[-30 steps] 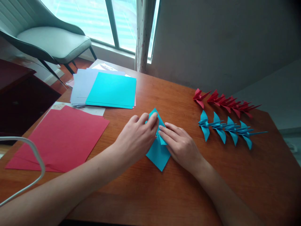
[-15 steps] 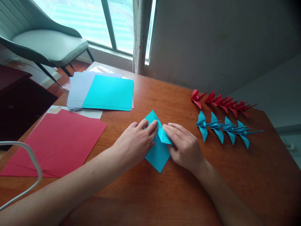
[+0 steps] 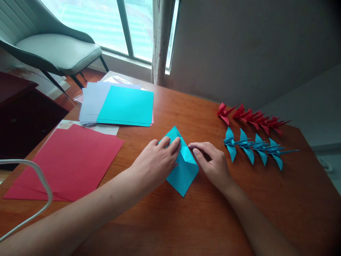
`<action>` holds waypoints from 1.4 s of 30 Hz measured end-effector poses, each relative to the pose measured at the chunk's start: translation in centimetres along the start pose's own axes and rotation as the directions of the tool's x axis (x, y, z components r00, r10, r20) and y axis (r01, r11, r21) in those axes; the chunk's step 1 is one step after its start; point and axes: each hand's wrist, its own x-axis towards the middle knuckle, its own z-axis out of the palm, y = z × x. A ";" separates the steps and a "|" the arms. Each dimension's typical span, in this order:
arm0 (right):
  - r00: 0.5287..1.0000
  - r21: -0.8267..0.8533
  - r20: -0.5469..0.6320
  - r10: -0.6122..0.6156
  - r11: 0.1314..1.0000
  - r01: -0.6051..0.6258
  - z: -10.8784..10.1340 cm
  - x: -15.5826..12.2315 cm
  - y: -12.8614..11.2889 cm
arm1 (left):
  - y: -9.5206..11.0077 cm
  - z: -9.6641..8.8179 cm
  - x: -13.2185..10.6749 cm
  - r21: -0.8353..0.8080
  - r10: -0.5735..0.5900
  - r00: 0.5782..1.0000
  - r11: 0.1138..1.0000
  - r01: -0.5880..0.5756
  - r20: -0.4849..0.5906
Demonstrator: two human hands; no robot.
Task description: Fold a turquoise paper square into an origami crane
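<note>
A partly folded sheet of blue paper (image 3: 183, 177) lies diamond-like on the wooden table, creased, with a flap on its upper right side. My left hand (image 3: 161, 158) rests over its left side, fingers laid flat and pressing it down. At the right edge of the sheet is my right hand (image 3: 213, 161), index fingertip at the edge and thumb a little apart from it, with no paper visibly pinched. The left hand covers part of the sheet.
To the right stand a row of red paper cranes (image 3: 249, 115) and a row of blue paper cranes (image 3: 246, 144). Blue sheets (image 3: 126, 106) lie on white paper at the back left. Red sheets (image 3: 71, 163) lie nearer, beside a white cable (image 3: 44, 179).
My right hand has let go of the right flap and drawn slightly right, its fingers now curled. The flap's right corner shows. The left hand stays on the paper; the view shifted slightly.
</note>
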 end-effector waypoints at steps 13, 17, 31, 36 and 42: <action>0.996 -0.158 0.085 0.038 0.987 -0.024 2.3 7.1 0.9 | 0.0 -0.1 -0.1 -0.025 -0.018 1.000 1.000 0.018 0.008; 0.996 -0.184 0.085 0.029 0.983 -0.013 3.0 8.7 1.3 | 0.1 0.0 0.0 -0.033 -0.028 1.000 0.999 0.028 0.004; 0.994 -0.350 0.023 0.107 0.932 -0.092 4.3 11.2 1.4 | 0.1 0.2 0.0 -0.041 -0.023 1.000 0.999 0.023 -0.002; 0.996 -0.285 0.056 0.075 0.957 -0.056 3.6 11.0 1.5 | 0.0 0.2 0.0 -0.047 -0.022 1.000 0.999 0.021 -0.001; 0.972 -0.157 0.223 0.070 0.987 -0.035 0.7 8.1 0.9 | 0.1 0.2 -0.1 -0.046 -0.026 0.999 0.999 0.025 -0.018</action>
